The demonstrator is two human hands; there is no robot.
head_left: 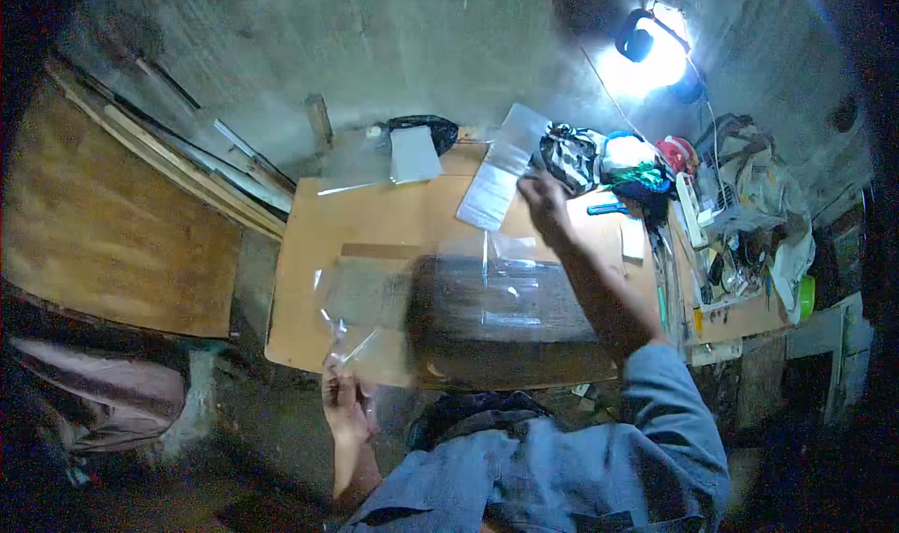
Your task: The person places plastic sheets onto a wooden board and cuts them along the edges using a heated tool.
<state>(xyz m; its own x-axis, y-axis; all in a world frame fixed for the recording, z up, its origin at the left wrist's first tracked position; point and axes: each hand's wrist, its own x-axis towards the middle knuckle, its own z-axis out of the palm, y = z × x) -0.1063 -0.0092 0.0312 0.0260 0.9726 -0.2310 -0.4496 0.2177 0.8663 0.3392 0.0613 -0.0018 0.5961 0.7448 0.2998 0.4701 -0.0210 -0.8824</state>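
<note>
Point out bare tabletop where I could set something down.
On the table, bare wood lies between the white packet and the brown strip, left of the long plastic sheet. The far right is crowded with crumpled plastic.

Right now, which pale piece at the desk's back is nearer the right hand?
The long, slanted strip, by the right hand; the shorter white piece lies farther left.

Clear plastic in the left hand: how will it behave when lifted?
Probably floppy: the clear plastic shows uneven, crease-like glints by the left hand. Likely light, since it looks thin and the wooden tabletop shows through. Possibly slippery, given its glossy highlights.
</note>
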